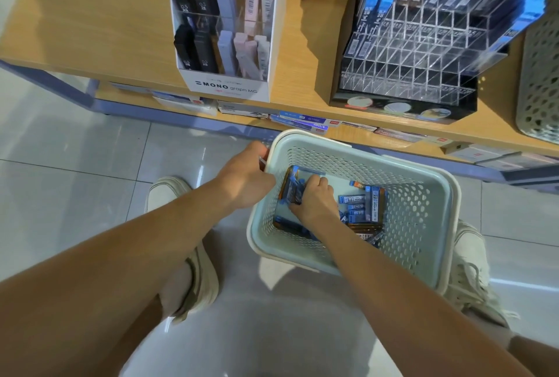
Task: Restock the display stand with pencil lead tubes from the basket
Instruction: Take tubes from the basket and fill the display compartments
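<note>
Wooden shelf (pixel 90 20); acrylic display stand (pixel 423 53) atop

The basket (pixel 423 219) is between the shoes (pixel 472 271), at 6 o'clock of the shelf (pixel 90 14), with tubes (pixel 363 204) in it. On the shelf, the display stand (pixel 423 53) is at the basket's 1 o'clock, a MONO stand (pixel 223 86) at its 11, and a second basket (pixel 541 74) at its 2. The left hand (pixel 245 177) grips the basket's 9 o'clock rim, the right hand (pixel 314 198) tubes inside.
</note>
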